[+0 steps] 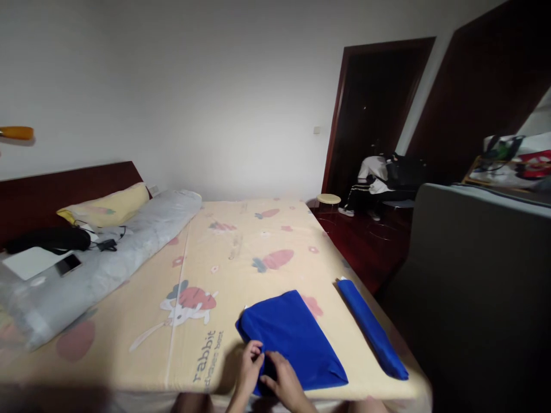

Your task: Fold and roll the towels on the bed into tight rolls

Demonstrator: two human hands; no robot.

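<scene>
A flat, folded blue cloth (297, 338) lies near the front edge of the bed. My left hand (249, 367) is at its left edge, fingers curled and pinching the fabric. Close beside it, my right hand (282, 376) grips the same edge with bent fingers, thumb toward the left hand. Some of the fabric between the hands is hidden by the fingers. To the right, a second blue cloth, rolled into a long narrow bundle (372, 327), lies along the bed's right side, apart from both hands.
The bed sheet (224, 252) has rabbit and carrot prints. At left are a grey rolled quilt (116, 264), a yellow pillow (107, 206) and a phone (68, 264). A round stool (328, 199) stands beyond the bed. A dark grey panel (473, 275) rises at right.
</scene>
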